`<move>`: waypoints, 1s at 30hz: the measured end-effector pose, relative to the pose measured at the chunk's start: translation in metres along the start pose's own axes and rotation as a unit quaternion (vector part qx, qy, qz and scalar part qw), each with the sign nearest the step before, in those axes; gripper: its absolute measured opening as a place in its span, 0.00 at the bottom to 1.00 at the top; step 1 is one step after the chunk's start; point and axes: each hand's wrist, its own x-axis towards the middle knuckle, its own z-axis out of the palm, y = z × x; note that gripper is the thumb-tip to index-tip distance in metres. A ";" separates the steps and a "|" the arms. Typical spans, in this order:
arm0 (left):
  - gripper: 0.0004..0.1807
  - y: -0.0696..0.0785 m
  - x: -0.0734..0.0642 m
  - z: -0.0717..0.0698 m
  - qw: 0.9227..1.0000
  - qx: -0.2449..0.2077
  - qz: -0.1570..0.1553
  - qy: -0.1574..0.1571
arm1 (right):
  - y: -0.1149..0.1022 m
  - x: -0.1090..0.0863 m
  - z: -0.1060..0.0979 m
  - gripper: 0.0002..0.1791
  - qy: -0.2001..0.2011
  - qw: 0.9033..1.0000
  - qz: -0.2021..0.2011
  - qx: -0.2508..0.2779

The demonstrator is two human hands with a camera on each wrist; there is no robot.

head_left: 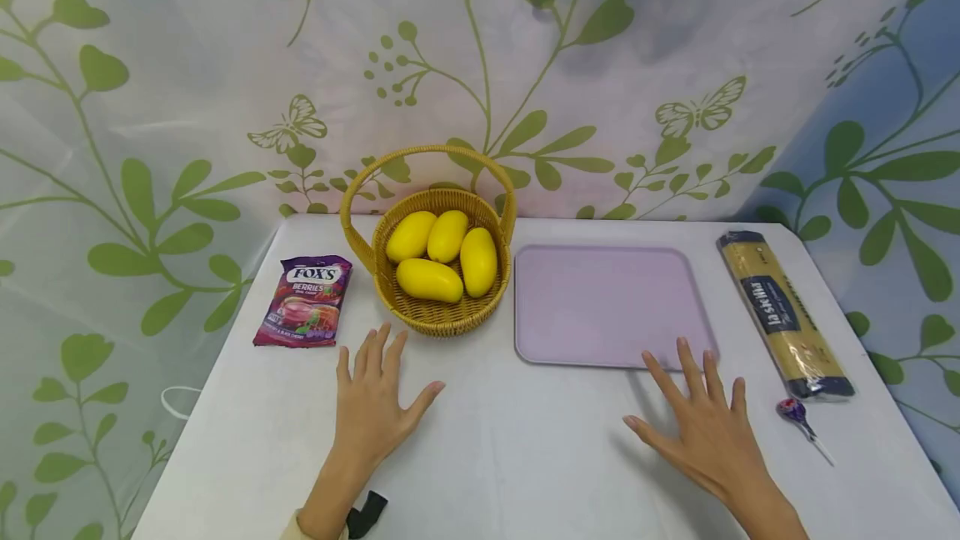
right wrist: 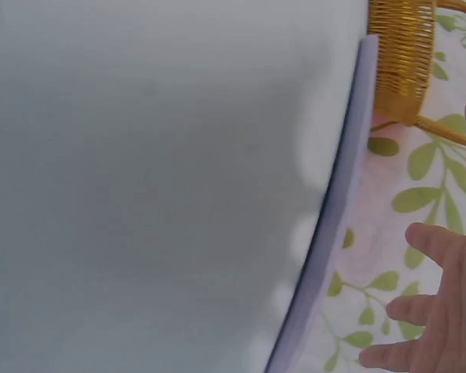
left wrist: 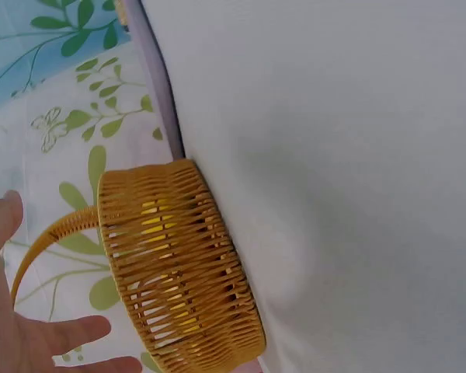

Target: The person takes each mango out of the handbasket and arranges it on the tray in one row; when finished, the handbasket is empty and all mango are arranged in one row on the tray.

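With fingers spread and nothing held, my left hand point(head_left: 372, 407) hovers over the white table in front of a yellow wicker basket point(head_left: 450, 325). Several yellow mangoes point(head_left: 429, 280) lie inside that basket, whose tall handle arches above them. My right hand point(head_left: 705, 440), fingers also spread, is just in front of a pale purple tray point(head_left: 607, 307) and holds nothing. In the left wrist view the basket point(left wrist: 179, 264) stands beyond the left fingers. The tray's edge point(right wrist: 334, 210) runs past the right hand in the right wrist view.
A purple candy bag point(head_left: 307, 302) lies left of the basket. On the right are a long brown pack point(head_left: 783, 311) with dark ends and a wrapped lollipop point(head_left: 802, 422). A leaf-patterned curtain point(head_left: 525, 90) hangs behind the table.
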 end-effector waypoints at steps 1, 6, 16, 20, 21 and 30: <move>0.50 -0.002 0.003 0.000 1.000 -0.014 -0.007 0.013 | -0.002 0.004 -0.001 0.52 0.000 1.000 -0.004 0.007; 0.49 -0.012 0.022 0.004 0.993 -0.098 -0.051 0.051 | -0.020 0.029 -0.009 0.51 0.002 0.999 -0.041 0.030; 0.55 -0.023 0.052 0.038 0.965 -0.233 -0.109 0.045 | -0.073 0.101 -0.019 0.50 0.040 0.980 -0.182 0.074; 0.56 -0.025 0.054 0.051 0.958 -0.259 -0.110 0.054 | -0.093 0.129 -0.018 0.47 0.044 0.960 -0.251 0.112; 0.56 -0.025 0.055 0.053 0.957 -0.264 -0.110 0.055 | -0.098 0.135 -0.019 0.47 0.040 0.957 -0.262 0.118; 0.57 -0.032 0.053 0.065 0.940 -0.319 -0.100 0.075 | -0.140 0.189 -0.011 0.42 -0.049 0.936 -0.302 0.175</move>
